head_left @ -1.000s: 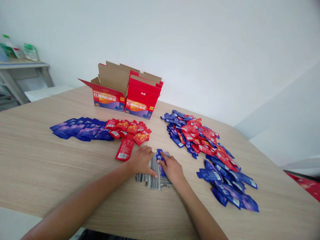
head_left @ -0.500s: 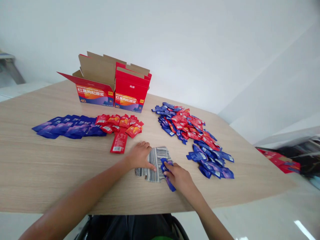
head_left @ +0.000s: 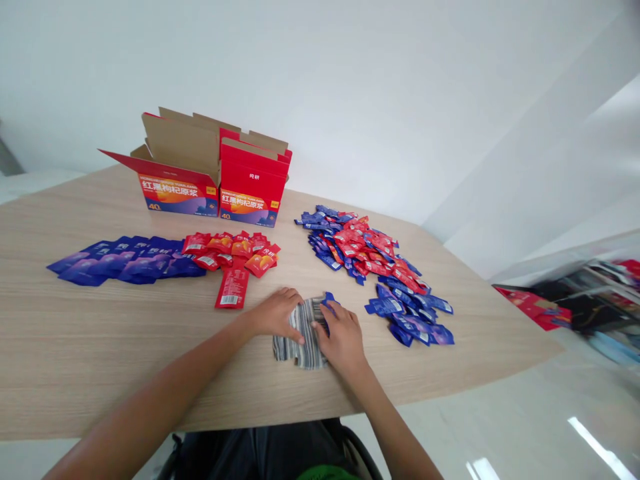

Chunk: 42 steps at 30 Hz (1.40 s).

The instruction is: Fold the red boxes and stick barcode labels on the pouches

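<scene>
A grey, white and black striped bundle (head_left: 311, 347), which looks like sachets packed together on edge, lies near the table's front. My left hand (head_left: 277, 313) cups its left end, thumb towards me and fingers at the far side. Over the right end is my right hand (head_left: 343, 333), its fingers and thumb bent on the bundle. They hold a blue sachet (head_left: 328, 297) there, mostly covered by the hand. To the left, red sachets (head_left: 233, 287) lie in a group beside overlapping blue sachets (head_left: 135, 260).
Two open red cartons (head_left: 180, 193) (head_left: 250, 193) stand at the back left, by the wall. A mixed heap of red and blue sachets (head_left: 360, 243) spreads over the right of the wooden table (head_left: 125, 340), with several blue sachets (head_left: 410, 317) nearer me. A red box (head_left: 535, 307) is beyond the right edge.
My right hand has moved up and left onto the bundle's right end, with the blue sachet now mostly hidden under it. My left hand stays at the left end. The view has shifted slightly.
</scene>
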{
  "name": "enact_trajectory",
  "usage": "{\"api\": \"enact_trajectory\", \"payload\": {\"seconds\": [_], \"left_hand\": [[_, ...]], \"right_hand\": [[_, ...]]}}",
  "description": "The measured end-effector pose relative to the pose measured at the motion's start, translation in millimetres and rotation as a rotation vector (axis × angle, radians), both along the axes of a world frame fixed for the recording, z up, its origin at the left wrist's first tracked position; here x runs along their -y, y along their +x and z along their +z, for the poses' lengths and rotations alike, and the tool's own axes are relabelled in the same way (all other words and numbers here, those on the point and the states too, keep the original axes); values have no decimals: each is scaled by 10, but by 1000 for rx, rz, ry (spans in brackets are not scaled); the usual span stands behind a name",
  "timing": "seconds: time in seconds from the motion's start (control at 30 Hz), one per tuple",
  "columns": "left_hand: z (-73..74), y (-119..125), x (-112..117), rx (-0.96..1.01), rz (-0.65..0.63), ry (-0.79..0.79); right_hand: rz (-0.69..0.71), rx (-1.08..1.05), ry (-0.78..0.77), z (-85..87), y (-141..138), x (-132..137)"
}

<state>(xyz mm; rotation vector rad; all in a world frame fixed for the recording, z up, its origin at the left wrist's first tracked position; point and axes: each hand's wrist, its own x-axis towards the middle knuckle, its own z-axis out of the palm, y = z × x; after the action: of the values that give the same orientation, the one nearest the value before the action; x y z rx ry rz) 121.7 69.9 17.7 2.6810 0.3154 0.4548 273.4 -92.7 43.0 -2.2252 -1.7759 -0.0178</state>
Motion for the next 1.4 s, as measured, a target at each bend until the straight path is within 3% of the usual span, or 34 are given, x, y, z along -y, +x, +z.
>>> {"api": "enact_trajectory", "payload": {"seconds": [0.17, 0.4, 0.5, 0.57, 0.67, 0.77, 0.87, 0.93, 1.13, 1.3, 1.4], "left_hand": [[-10, 10, -10, 8, -25, 27], [5, 10, -12, -12, -25, 24], [-2, 13, -21, -2, -51, 28], [-6, 14, -24, 4, -72, 25], [-15, 13, -29, -9, -81, 18], [-25, 12, -35, -11, -41, 13], [-13, 4, -33, -1, 12, 5], [6, -5, -26, -16, 44, 6], [27, -25, -19, -97, 80, 49], [61, -35, -18, -105, 62, 193], [111, -27, 3, -127, 25, 154]], "right_hand": [[78, -9, -172, -129, 138, 56], [359, -198, -298, 49, 119, 479], [405, -204, -279, 23, 59, 576], [389, -204, -240, -37, 26, 489], [358, -222, -151, -130, 6, 138], [327, -275, -81, -174, 10, -277], [286, -312, -26, -184, -29, -473], [258, -301, -18, -192, -83, -421], [246, -284, -58, -161, -140, 70], [-20, -48, -124, -25, -115, 159], [-108, 61, -170, -1, -147, 154]]}}
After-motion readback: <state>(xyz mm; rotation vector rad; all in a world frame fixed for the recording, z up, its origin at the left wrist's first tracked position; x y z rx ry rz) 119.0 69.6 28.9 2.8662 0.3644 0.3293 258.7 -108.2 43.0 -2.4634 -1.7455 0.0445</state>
